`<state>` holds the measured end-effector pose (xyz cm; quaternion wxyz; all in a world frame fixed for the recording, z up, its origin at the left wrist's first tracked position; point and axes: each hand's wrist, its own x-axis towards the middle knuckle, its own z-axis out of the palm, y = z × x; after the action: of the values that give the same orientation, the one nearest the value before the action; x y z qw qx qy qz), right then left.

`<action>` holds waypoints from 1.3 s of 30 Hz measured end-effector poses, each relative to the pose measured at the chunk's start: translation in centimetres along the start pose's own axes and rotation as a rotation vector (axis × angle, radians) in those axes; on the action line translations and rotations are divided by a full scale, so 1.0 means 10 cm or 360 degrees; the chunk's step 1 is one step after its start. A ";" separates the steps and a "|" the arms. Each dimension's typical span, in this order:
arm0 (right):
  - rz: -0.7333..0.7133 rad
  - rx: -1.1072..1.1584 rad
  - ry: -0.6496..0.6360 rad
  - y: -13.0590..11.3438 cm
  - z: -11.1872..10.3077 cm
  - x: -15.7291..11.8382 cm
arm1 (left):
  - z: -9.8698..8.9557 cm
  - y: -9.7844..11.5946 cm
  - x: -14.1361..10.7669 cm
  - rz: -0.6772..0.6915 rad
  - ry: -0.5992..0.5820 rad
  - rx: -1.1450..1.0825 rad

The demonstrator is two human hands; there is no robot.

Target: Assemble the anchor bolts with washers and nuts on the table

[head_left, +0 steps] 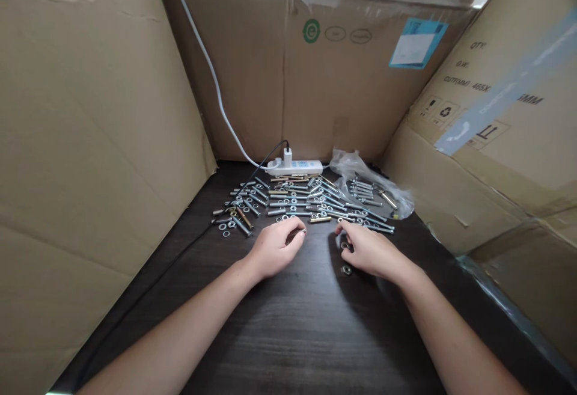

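Observation:
My left hand [278, 246] is curled near the middle of the dark table, thumb and fingers closed round a small metal piece that barely shows at the fingertips. To the right, my right hand [363, 249] hovers with thumb and index finger apart, just over a nut [345, 245]. Another nut [347, 270] lies on the table below the right thumb. Beyond both hands, several bolts [293, 205], sleeves, washers and nuts are spread in rows. A brass-coloured sleeve [320, 219] lies between the hands, farther back.
A white power strip [295, 168] with a plugged-in charger stands behind the hardware. A clear plastic bag [360, 172] lies at the back right. A black cable [180, 254] crosses the left side of the table [279, 335]. Cardboard walls [243, 70] enclose three sides.

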<state>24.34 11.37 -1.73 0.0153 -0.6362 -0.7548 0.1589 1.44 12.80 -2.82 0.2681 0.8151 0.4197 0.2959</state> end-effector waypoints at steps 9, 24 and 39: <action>0.0037 -0.0082 0.0033 -0.02 0.00 -0.01 | 0.01 -0.02 0.00 0.0014 -0.0029 0.0020; -0.0209 0.0110 0.0107 0.04 0.11 0.05 | 0.01 -0.01 0.01 0.0013 -0.0044 0.0021; -0.0217 0.0142 0.0004 0.12 0.05 0.02 | 0.01 -0.01 0.01 -0.0010 -0.0065 0.0022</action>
<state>25.32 11.62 -2.53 0.0555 -0.5822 -0.7885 0.1902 1.50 12.88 -2.89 0.2720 0.8215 0.4187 0.2754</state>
